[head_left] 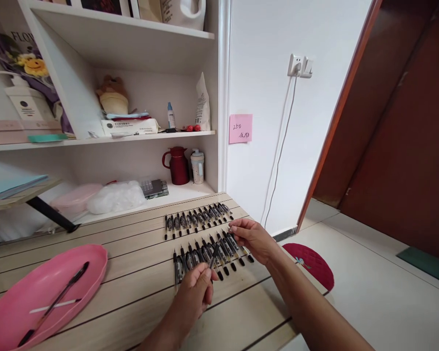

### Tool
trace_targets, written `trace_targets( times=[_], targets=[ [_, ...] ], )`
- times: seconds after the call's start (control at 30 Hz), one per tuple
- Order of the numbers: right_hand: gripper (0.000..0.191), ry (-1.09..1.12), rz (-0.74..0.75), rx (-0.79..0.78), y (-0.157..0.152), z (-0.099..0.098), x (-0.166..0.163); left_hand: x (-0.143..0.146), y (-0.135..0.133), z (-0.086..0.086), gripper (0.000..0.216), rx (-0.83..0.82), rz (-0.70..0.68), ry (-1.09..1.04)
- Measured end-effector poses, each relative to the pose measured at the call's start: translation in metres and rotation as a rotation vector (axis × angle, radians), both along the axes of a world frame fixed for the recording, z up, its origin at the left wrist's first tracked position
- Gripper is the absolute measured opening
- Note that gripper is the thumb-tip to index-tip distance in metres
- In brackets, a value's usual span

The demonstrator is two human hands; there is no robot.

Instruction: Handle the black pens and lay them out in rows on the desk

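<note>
My left hand (199,287) is closed round the lower end of a dark pen (214,254), which tilts up over the nearer row of pens. At the upper right end of that row, my right hand (252,238) has thumb and forefinger pinched together; what is between them is too small to make out. The nearer row of black and clear pens (193,257) lies side by side on the wooden table (139,292). Behind it runs a second row of similar pens (183,222).
A pink tray (7,302) at the left holds a black pen (71,282) and a thin white pen refill (54,306). Shelves (146,139) stand behind the table, with a red jug (178,165) and a cup (197,166). A red stool (314,263) is beyond the right edge.
</note>
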State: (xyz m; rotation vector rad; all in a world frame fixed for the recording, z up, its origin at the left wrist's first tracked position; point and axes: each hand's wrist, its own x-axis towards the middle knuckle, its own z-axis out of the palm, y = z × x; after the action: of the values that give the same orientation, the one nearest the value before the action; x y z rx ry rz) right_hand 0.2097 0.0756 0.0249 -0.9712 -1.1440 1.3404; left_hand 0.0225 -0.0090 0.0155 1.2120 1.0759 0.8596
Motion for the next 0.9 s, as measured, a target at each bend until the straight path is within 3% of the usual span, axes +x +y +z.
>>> trace_targets(
  times=[0.17,0.6,0.9],
  targets=[
    [0.021,0.137,0.062,0.023,-0.007,0.005,-0.021,0.000,0.002,-0.004,0.025,0.013,-0.010,0.011],
    [0.026,0.112,0.178,-0.026,-0.016,-0.005,-0.026,0.001,0.003,-0.004,0.025,0.008,0.007,0.061],
    [0.020,0.187,0.308,-0.083,-0.017,-0.013,-0.028,-0.002,0.005,-0.013,0.025,0.120,-0.016,0.138]
  ],
)
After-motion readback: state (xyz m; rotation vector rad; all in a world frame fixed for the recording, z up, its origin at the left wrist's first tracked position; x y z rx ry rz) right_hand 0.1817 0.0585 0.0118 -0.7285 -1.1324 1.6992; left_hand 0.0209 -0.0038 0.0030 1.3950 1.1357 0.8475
